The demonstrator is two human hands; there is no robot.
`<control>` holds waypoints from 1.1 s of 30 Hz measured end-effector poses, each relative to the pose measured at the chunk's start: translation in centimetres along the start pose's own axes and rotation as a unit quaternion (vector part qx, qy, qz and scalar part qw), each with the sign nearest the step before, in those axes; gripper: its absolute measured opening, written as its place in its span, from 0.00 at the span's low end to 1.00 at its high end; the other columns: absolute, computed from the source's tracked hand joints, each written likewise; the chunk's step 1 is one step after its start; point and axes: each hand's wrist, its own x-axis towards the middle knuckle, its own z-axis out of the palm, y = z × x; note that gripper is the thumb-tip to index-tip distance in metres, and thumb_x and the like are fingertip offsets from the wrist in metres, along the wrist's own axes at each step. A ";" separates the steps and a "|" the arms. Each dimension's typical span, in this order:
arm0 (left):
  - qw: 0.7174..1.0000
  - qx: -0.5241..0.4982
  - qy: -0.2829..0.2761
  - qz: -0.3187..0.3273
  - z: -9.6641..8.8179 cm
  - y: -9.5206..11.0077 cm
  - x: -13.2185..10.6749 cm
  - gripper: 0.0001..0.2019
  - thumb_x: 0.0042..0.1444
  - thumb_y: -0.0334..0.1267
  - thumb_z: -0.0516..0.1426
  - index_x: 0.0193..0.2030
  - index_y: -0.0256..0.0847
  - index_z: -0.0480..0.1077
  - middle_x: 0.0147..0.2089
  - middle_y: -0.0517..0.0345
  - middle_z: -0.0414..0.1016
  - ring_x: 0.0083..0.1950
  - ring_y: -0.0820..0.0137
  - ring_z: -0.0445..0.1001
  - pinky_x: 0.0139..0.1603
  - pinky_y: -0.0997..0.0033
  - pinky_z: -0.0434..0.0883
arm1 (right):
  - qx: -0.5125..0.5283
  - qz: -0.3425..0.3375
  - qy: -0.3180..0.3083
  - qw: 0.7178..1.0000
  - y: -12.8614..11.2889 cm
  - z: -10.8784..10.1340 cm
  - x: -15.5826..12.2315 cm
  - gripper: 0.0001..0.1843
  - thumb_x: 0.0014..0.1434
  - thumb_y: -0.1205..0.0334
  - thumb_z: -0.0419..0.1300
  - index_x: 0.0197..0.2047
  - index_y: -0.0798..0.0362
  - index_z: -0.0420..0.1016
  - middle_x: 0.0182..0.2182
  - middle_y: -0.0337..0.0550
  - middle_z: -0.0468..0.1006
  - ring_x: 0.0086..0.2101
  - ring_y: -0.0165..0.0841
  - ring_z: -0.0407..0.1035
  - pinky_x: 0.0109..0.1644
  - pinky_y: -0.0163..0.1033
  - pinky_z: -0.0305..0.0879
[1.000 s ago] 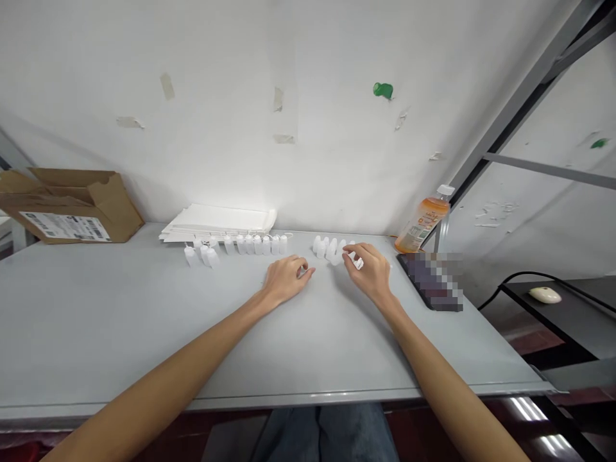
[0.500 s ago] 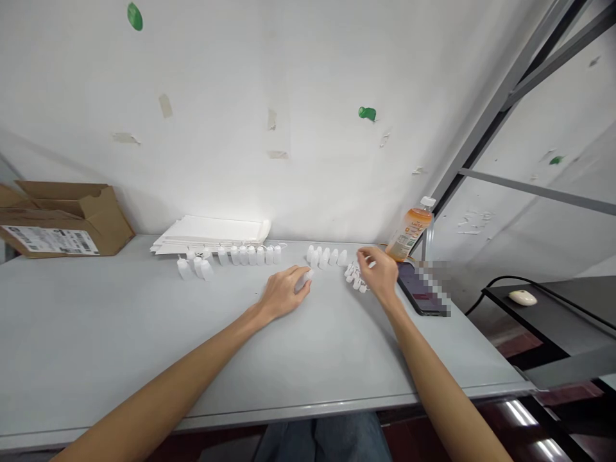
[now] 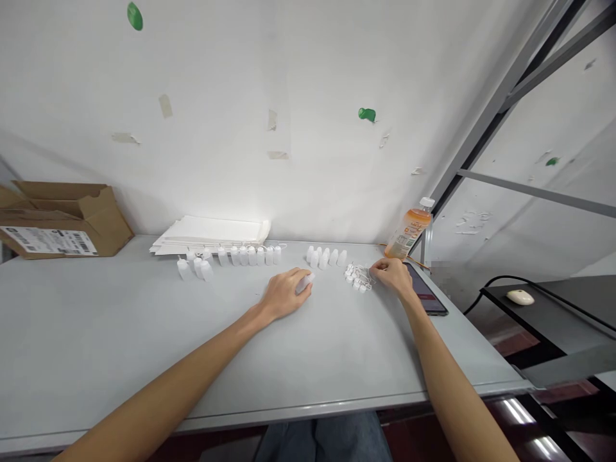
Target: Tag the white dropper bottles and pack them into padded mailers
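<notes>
The left hand [image 3: 283, 295] closes a narrow grip on a small white plastic bottle [image 3: 304, 282]. The bottle lies tilted, its long axis running from the palm toward the upper right of the frame, with its far end poking past the fingertips. A short way right of that end, a loose cluster of small white plastic pieces with thin string loops [image 3: 357, 279] sits on the counter [image 3: 120, 333], at centre right of the frame. The right hand [image 3: 393, 274] is the nearer one to the cluster: its fingers curl narrowly against the cluster's right side, though whether they pinch a piece is too small to tell. Just above the cluster stands a short row of white bottles [image 3: 325, 258], and a longer row of white bottles [image 3: 245, 256] stands farther left, both along the back of the counter. Right of the right hand, a dark phone [image 3: 426, 298] lies near the counter's right edge. Open counter spreads toward the lower left and in front of both hands.
</notes>
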 end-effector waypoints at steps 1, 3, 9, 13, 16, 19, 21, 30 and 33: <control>1.000 0.000 0.000 0.001 0.0 0.0 0.0 0.13 0.58 0.41 0.51 0.47 0.43 0.72 0.41 0.58 0.77 0.33 0.70 0.72 0.32 0.71 0.64 | 0.016 -0.005 0.019 1.000 0.0 0.0 0.0 0.10 0.47 0.57 0.59 0.30 0.51 0.80 0.29 0.46 0.80 0.33 0.41 0.73 0.32 0.39 0.60; 1.000 0.001 0.001 0.005 0.0 0.0 -0.1 0.13 0.58 0.41 0.51 0.47 0.43 0.72 0.41 0.58 0.77 0.31 0.71 0.72 0.32 0.71 0.63 | 0.080 -0.017 0.056 0.995 -0.1 0.0 0.2 0.11 0.47 0.57 0.59 0.30 0.53 0.79 0.28 0.47 0.80 0.32 0.40 0.73 0.32 0.39 0.63; 1.000 0.010 0.002 0.014 0.0 0.1 -0.1 0.13 0.59 0.40 0.51 0.47 0.43 0.72 0.37 0.59 0.77 0.29 0.73 0.70 0.30 0.72 0.62 | 0.355 -0.062 0.048 0.932 -0.8 0.3 0.2 0.14 0.44 0.54 0.64 0.28 0.58 0.76 0.27 0.48 0.79 0.31 0.38 0.73 0.29 0.37 0.69; 1.000 0.007 -0.001 0.018 0.0 0.0 0.0 0.13 0.59 0.40 0.51 0.47 0.43 0.71 0.38 0.60 0.77 0.27 0.74 0.69 0.29 0.72 0.62 | 0.351 -0.085 0.047 0.931 -1.0 0.7 0.1 0.15 0.43 0.53 0.65 0.27 0.58 0.77 0.28 0.48 0.79 0.30 0.38 0.73 0.30 0.40 0.70; 1.000 0.007 -0.001 0.021 0.0 0.0 0.0 0.12 0.59 0.40 0.51 0.47 0.43 0.71 0.38 0.60 0.77 0.27 0.74 0.69 0.30 0.72 0.62 | 0.267 -0.131 0.073 0.952 -0.9 1.0 0.0 0.13 0.46 0.53 0.63 0.27 0.56 0.77 0.28 0.47 0.79 0.30 0.39 0.73 0.35 0.42 0.70; 1.000 0.009 -0.003 0.022 0.0 0.1 0.0 0.13 0.59 0.40 0.51 0.47 0.43 0.71 0.38 0.60 0.77 0.27 0.74 0.70 0.29 0.72 0.62 | 0.159 -0.154 0.106 0.970 -0.8 1.1 0.0 0.09 0.48 0.56 0.61 0.26 0.53 0.76 0.26 0.44 0.80 0.31 0.39 0.74 0.42 0.45 0.68; 1.000 0.011 -0.003 0.022 0.0 0.1 -0.1 0.13 0.59 0.40 0.51 0.47 0.43 0.72 0.38 0.60 0.77 0.27 0.74 0.70 0.29 0.72 0.62 | 0.144 -0.147 0.110 0.972 -0.8 1.1 -0.1 0.09 0.48 0.56 0.61 0.25 0.53 0.76 0.26 0.44 0.80 0.31 0.39 0.74 0.42 0.45 0.68; 1.000 -0.022 0.004 0.011 0.1 -0.1 -0.1 0.13 0.58 0.39 0.53 0.48 0.44 0.72 0.37 0.61 0.78 0.28 0.73 0.71 0.31 0.72 0.64 | 0.447 -0.109 -0.017 0.888 -4.3 -0.2 -2.3 0.15 0.49 0.52 0.64 0.33 0.56 0.73 0.30 0.49 0.79 0.31 0.37 0.75 0.29 0.37 0.69; 0.998 -0.055 0.002 -0.004 0.0 0.0 0.0 0.13 0.57 0.40 0.54 0.48 0.45 0.71 0.40 0.61 0.78 0.29 0.73 0.72 0.32 0.72 0.66 | 0.475 -0.134 -0.101 0.864 -6.1 0.1 -3.7 0.16 0.49 0.51 0.65 0.34 0.56 0.75 0.30 0.48 0.78 0.31 0.35 0.73 0.27 0.36 0.69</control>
